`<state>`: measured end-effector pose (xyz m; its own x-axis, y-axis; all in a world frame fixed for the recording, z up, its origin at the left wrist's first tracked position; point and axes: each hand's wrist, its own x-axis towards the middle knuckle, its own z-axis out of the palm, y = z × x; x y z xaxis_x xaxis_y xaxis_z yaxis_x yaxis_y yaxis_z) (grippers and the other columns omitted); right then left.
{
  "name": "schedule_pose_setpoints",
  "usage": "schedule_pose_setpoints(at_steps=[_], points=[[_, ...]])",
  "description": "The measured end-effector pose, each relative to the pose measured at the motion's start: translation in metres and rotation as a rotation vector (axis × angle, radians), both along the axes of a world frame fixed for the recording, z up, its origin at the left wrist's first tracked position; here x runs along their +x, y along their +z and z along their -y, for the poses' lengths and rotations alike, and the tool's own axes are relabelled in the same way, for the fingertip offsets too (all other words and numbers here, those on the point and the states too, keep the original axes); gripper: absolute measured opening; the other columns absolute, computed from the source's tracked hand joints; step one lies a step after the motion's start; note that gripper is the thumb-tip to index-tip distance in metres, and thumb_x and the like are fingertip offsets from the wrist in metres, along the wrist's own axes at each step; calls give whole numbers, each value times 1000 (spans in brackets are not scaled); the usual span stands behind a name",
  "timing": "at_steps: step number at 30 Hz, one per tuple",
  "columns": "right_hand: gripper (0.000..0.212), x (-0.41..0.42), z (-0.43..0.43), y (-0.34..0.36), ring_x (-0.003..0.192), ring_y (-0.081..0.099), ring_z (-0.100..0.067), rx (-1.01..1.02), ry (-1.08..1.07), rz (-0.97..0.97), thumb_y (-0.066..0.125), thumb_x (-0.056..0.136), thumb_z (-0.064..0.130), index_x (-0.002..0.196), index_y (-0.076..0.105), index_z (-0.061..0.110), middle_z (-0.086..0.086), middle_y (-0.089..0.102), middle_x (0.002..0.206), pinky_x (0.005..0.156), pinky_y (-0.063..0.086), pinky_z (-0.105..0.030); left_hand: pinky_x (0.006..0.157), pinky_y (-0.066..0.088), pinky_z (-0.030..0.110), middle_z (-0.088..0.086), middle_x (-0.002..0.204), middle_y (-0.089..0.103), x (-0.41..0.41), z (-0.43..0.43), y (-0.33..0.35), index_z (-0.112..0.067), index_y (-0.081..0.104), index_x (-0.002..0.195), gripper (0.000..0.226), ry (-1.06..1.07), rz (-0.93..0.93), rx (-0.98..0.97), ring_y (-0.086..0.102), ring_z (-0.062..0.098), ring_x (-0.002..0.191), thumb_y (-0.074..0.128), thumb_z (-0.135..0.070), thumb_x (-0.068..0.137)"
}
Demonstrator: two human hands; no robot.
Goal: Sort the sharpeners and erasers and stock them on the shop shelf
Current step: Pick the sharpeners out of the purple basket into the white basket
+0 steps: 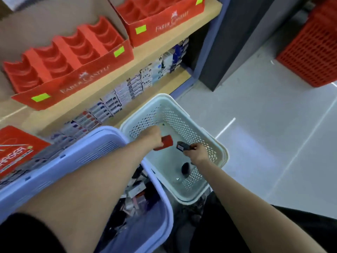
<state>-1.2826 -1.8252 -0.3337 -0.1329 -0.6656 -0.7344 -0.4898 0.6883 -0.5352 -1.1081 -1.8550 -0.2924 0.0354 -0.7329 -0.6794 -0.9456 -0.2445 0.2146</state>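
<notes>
My left hand (pixel 154 136) reaches over the white perforated basket (pixel 217 143) and grips a red cylindrical sharpener (pixel 166 142). Just to its right, my right hand (pixel 197 152) pinches a small dark sharpener with a red label (pixel 182 146) above the same basket. A dark round item (pixel 185 168) lies on the white basket's floor. The lavender basket (pixel 76 156) beside it, under my left forearm, holds several mixed small stationery packs (pixel 137 192). Two red compartmented display boxes (pixel 73 70) stand on the wooden shelf (pixel 164 52).
Rows of small boxed goods (pixel 127 92) line the lower shelf. A red printed box (pixel 16 148) sits at the far left. A red plastic crate (pixel 313 48) stands on the grey tiled floor (pixel 264 125) at the right, beside a dark pillar (pixel 228 42).
</notes>
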Motion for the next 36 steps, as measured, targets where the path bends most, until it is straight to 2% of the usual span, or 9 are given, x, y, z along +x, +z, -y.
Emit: schedule_pose_setpoints(at_steps=[5,8,13,16,19,22,26,31,36], points=[[33,3,-3,-36,78,54,-22,-13,-26,0,69,82,23,107,59,5,-7,58,88,56,39,-27,101,40,40,15,137,48,-1,12,-45,-7,44,133,60,-49,7,223,48,32,123,65,-37,86],[39,9,-3,-24,101,58,-26,-30,22,10,67,84,19,121,56,12,-1,59,109,86,48,-34,104,37,38,14,146,39,-5,18,-25,-8,31,144,69,-103,-84,192,41,31,130,63,-34,88],[32,24,-4,44,84,53,-17,-219,32,41,58,87,7,119,54,7,-6,59,107,67,42,-20,94,44,29,4,124,58,19,-17,55,-14,53,129,44,-15,-427,-272,56,17,111,64,-23,88],[25,36,-18,96,74,52,-4,-451,25,130,52,90,4,115,56,6,-3,58,108,49,39,-6,77,39,8,-7,101,59,51,-80,95,-11,63,107,19,194,-618,-597,56,-6,87,63,-12,89],[16,51,-41,136,70,55,6,-627,137,211,50,91,2,102,58,10,2,60,100,55,40,-8,69,40,6,-8,93,60,81,-148,102,-11,63,99,10,447,-684,-598,56,-8,79,60,-7,89],[13,69,-74,154,67,58,2,-638,221,308,48,88,5,91,58,14,3,61,88,59,42,-15,71,44,13,-6,91,62,112,-210,79,-14,61,98,12,585,-674,-426,59,7,80,63,-8,88],[11,107,-124,123,74,56,-11,-456,619,320,53,88,6,89,58,15,-3,62,88,69,46,-24,70,42,9,1,87,58,147,-276,30,-9,58,99,20,709,-598,-222,55,9,78,63,3,84],[44,156,-156,45,123,40,-31,-243,1519,-30,53,93,17,135,43,15,-12,44,133,97,41,-43,93,47,35,16,118,54,171,-337,-44,2,55,115,57,783,-435,57,56,30,105,82,-18,69],[53,185,-171,15,132,31,-29,-182,1691,-209,59,89,28,137,39,17,-8,34,143,100,36,-39,105,37,40,11,136,32,156,-345,-60,-15,39,141,92,595,-328,37,44,32,121,85,-34,64]])
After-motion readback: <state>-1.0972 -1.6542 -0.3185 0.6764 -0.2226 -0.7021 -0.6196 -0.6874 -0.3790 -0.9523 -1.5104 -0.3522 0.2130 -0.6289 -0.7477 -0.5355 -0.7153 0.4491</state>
